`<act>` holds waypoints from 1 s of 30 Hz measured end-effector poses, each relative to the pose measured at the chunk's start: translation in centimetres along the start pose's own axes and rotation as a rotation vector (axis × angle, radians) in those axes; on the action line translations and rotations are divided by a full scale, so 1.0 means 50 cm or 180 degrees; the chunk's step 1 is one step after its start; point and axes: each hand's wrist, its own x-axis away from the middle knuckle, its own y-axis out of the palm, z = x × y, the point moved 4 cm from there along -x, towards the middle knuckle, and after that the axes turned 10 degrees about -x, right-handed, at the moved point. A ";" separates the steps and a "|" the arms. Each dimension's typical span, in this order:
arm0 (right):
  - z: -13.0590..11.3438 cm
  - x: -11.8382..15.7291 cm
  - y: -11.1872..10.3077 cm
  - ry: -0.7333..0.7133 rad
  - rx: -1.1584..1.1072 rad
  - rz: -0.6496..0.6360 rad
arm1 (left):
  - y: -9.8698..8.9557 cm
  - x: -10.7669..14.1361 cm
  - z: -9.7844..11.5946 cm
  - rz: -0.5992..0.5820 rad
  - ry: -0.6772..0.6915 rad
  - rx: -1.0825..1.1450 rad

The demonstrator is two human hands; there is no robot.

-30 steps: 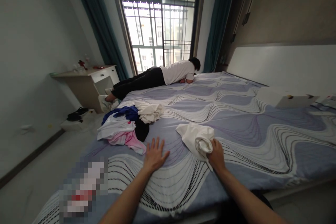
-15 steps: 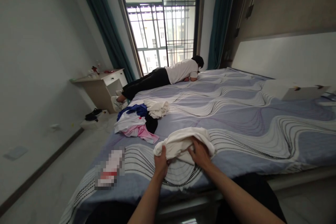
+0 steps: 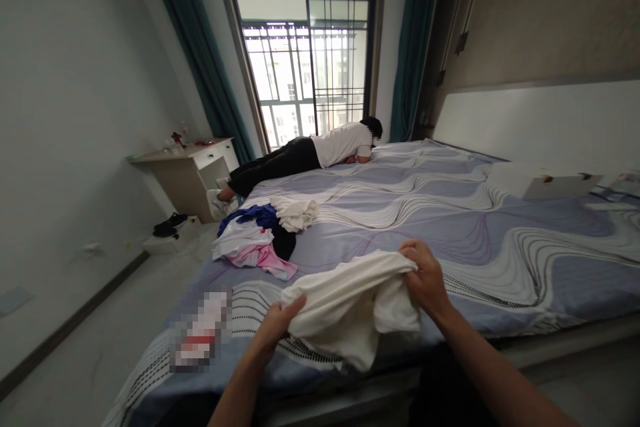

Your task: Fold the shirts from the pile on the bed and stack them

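Gripping a white garment (image 3: 345, 300) with both hands in the head view, you are keeping it over the near edge of the bed (image 3: 360, 233), on the right and near side of the clothes heap (image 3: 245, 240). Your left hand (image 3: 277, 327), the closer of the two to the heap, is pinching the garment's left end, its thumb lying on top while the other fingers are mostly hiding. Your right hand (image 3: 425, 277), farther to the right of the heap, is closing around the upper right corner. The garment is stretching between your hands, and its lower part is hanging in loose folds.

The heap itself is lying crumpled on the bed: blue cloth (image 3: 257, 215) is showing at the back, a cream cloth (image 3: 297, 212) at the back right, black cloth (image 3: 283, 243) on the right and pink-and-white cloth (image 3: 265, 260) at the front. On the near side of the heap, a pale and red item (image 3: 203, 333) is resting, too pixelated to make out. Beyond the heap, another person (image 3: 320, 153) in a white top and black trousers is lying across the bed. A white box (image 3: 555, 183) is sitting well to the right of the heap. Black shoes (image 3: 170, 223) are standing left of the heap, and a surface with drawers (image 3: 165, 155) is standing beyond it on the left.
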 end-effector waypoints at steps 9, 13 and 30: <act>0.170 -0.009 0.046 0.1619 -0.0489 -0.0218 | -0.048 0.015 0.042 0.0420 0.1028 0.0922; 0.266 0.108 0.126 0.1645 0.0130 -0.0587 | 0.005 -0.015 -0.064 0.0659 0.1064 -0.0712; 0.056 0.304 0.191 0.0286 0.0439 -0.1820 | 0.138 0.075 -0.102 -0.0041 0.0548 0.1073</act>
